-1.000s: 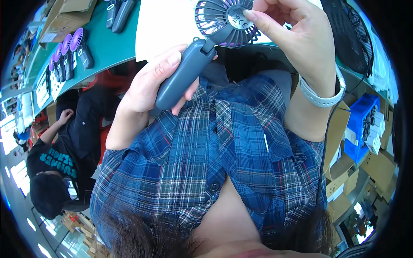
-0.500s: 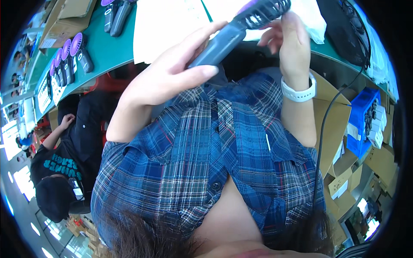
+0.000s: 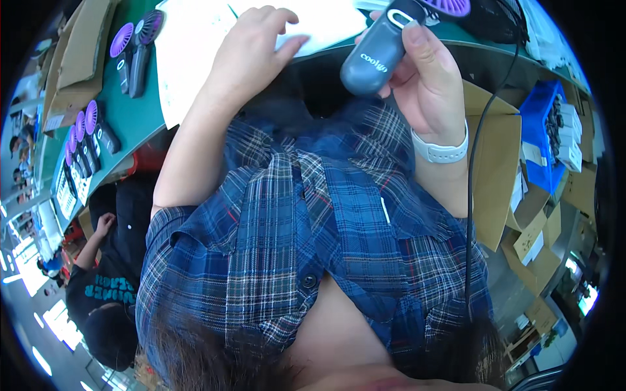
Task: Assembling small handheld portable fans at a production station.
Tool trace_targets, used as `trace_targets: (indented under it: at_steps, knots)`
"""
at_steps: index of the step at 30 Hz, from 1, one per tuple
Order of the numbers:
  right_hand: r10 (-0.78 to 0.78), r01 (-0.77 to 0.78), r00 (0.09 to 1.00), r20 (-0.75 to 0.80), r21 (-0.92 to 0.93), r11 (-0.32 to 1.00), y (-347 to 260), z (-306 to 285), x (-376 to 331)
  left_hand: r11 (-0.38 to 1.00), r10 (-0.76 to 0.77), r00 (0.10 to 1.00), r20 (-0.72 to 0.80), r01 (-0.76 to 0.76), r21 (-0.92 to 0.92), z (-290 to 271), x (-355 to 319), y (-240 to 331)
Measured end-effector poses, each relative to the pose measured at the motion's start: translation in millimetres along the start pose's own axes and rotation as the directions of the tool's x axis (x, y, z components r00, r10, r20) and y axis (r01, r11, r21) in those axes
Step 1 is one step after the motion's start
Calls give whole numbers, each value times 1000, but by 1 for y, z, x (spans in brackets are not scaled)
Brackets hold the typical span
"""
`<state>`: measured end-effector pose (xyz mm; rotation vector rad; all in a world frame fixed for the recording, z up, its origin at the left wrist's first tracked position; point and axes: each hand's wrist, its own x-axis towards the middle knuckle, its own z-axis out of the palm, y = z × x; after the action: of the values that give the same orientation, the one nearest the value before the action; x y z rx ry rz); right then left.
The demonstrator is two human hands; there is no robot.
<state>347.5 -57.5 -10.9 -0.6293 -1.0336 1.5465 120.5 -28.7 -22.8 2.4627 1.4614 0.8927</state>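
Observation:
A handheld fan (image 3: 366, 68) with a dark grey handle and a purple head is gripped by my right hand (image 3: 432, 88), its thumb lying over the handle near the oval button. The head points to the upper right and runs out at the picture's top edge. My left hand (image 3: 251, 57) is empty, thumb and fingers apart and slightly bent, above the white sheets (image 3: 186, 58) on the green table (image 3: 145, 114). Two more fans (image 3: 136, 65) lie left of those sheets.
Several fans (image 3: 85, 140) stand in a row farther left, near a seated person in black (image 3: 111, 274). A cardboard box (image 3: 81, 55) sits at the far left. To my right are an open carton (image 3: 499, 156), a blue crate (image 3: 541, 166) and a hanging black cable (image 3: 479, 137).
The fan has passed from my left hand to my right and turned so its button side shows. My left hand has let go and moved left over the paper.

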Motion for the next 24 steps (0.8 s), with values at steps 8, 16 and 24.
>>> trace_targets:
  at_steps: [8, 16, 24]
  knots:
    - [267, -270, 952, -146, 3, 963, -14, 10, 7, 987, -45, 973, 227, 8, 159, 9, 6, -4]
    - [-96, 25, 977, -188, -346, 938, 7, 4, 15, 987, 2, 971, 239, -41, 157, 9, 14, -14]
    - [42, -112, 983, -179, -404, 908, -24, 8, 7, 946, -177, 950, 257, 92, 310, 4, 24, -6]
